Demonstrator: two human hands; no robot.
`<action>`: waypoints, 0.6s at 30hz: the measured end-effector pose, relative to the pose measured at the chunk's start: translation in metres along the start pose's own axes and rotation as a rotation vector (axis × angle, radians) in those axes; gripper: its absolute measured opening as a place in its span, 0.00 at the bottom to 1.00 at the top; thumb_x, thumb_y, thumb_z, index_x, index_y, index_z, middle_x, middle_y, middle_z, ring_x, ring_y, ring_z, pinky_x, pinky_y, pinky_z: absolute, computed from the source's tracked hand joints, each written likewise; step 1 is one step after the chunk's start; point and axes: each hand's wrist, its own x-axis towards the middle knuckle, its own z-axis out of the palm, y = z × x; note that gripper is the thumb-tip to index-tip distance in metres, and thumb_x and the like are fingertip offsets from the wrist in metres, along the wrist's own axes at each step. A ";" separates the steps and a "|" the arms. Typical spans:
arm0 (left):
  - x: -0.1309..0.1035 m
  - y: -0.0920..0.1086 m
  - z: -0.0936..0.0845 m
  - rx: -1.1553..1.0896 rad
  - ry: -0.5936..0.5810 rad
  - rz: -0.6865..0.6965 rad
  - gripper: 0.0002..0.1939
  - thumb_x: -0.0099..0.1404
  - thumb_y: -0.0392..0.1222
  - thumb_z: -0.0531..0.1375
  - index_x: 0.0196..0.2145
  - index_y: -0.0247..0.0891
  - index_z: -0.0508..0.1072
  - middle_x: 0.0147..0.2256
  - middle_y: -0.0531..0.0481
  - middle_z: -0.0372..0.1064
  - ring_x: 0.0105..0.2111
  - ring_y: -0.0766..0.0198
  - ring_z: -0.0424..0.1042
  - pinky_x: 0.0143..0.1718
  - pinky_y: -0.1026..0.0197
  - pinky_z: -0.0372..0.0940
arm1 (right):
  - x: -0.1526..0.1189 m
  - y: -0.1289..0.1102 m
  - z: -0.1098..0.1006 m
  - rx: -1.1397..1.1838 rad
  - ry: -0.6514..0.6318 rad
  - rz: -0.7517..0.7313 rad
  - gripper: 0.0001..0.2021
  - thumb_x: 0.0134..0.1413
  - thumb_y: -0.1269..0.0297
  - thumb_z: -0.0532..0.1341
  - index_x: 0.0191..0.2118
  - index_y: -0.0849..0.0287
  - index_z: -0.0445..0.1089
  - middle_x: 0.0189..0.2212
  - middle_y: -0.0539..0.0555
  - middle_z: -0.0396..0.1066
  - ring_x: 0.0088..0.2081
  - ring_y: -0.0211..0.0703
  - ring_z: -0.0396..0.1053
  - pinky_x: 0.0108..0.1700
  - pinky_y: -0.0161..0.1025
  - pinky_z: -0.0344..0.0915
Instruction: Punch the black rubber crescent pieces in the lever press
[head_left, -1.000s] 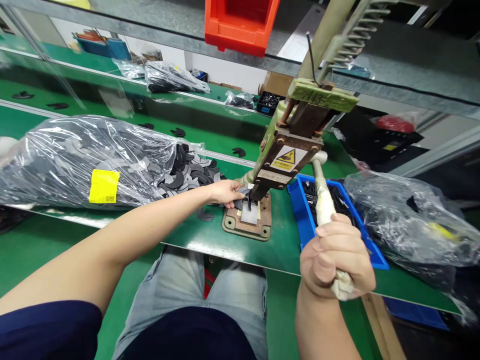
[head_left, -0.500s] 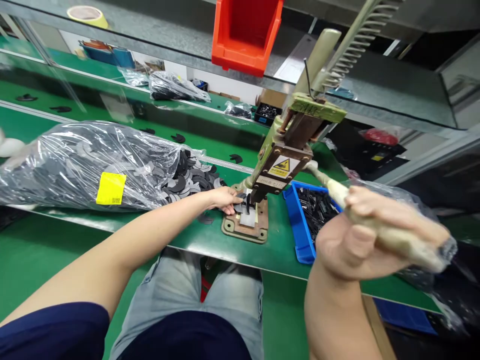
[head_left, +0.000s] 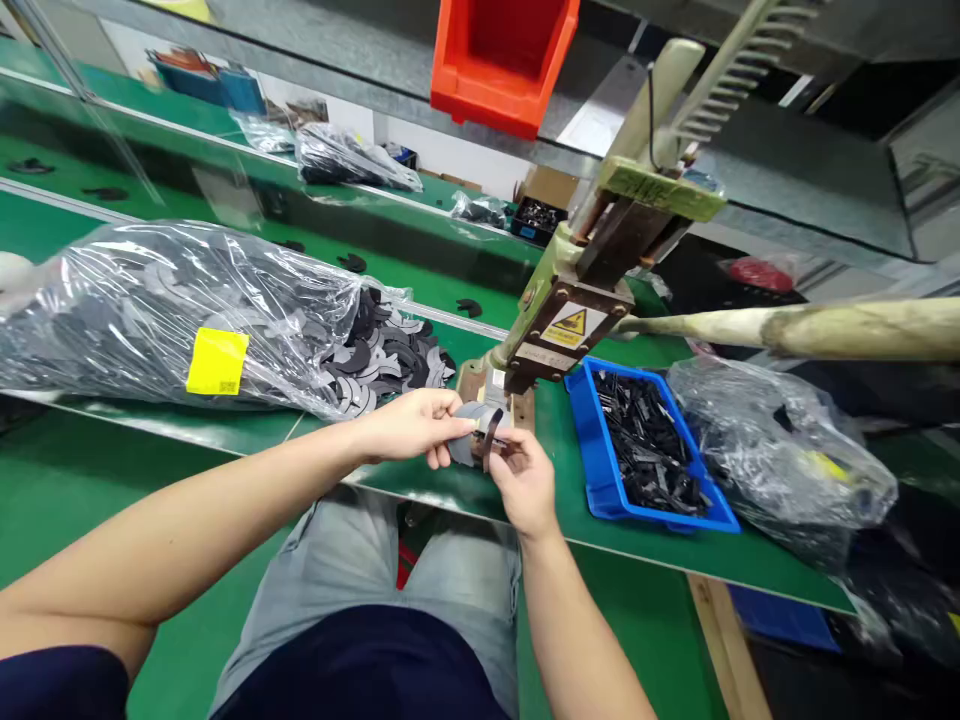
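Light over the counter (head_left: 566, 470) is bright and even; I cannot see the lamps from here. Glare: hard white streaks cover the large plastic bag (head_left: 150, 310) on the left, with softer highlights on the plastic bag (head_left: 780, 425) on the right. A pale reflection lies along the counter's front edge. Shadow: the upper right corner and the area below the counter at lower right are dark. Focus: the fingers (head_left: 448, 428) are distinct; the warning label's (head_left: 574, 326) small lettering is unreadable. Distortion: the handle (head_left: 847, 330) appears stretched and soft toward the right edge.
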 end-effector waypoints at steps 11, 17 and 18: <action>-0.004 -0.003 0.021 0.001 -0.058 -0.089 0.26 0.61 0.65 0.68 0.32 0.39 0.66 0.18 0.57 0.68 0.16 0.67 0.70 0.18 0.68 0.64 | -0.023 0.003 0.022 0.059 0.025 0.119 0.10 0.62 0.56 0.67 0.38 0.57 0.71 0.33 0.50 0.72 0.32 0.36 0.70 0.34 0.35 0.70; 0.004 -0.002 0.018 0.103 -0.058 -0.093 0.25 0.62 0.64 0.67 0.32 0.40 0.66 0.18 0.58 0.67 0.16 0.66 0.69 0.17 0.67 0.61 | -0.030 0.014 0.018 -0.046 0.020 0.090 0.08 0.65 0.57 0.63 0.42 0.56 0.71 0.37 0.53 0.75 0.37 0.40 0.73 0.39 0.39 0.72; 0.005 -0.002 0.016 0.125 -0.053 -0.088 0.25 0.62 0.64 0.67 0.32 0.40 0.65 0.18 0.58 0.66 0.16 0.66 0.69 0.17 0.67 0.61 | -0.030 0.015 0.015 -0.078 0.007 0.076 0.08 0.65 0.58 0.63 0.44 0.56 0.72 0.38 0.54 0.76 0.38 0.41 0.74 0.41 0.40 0.73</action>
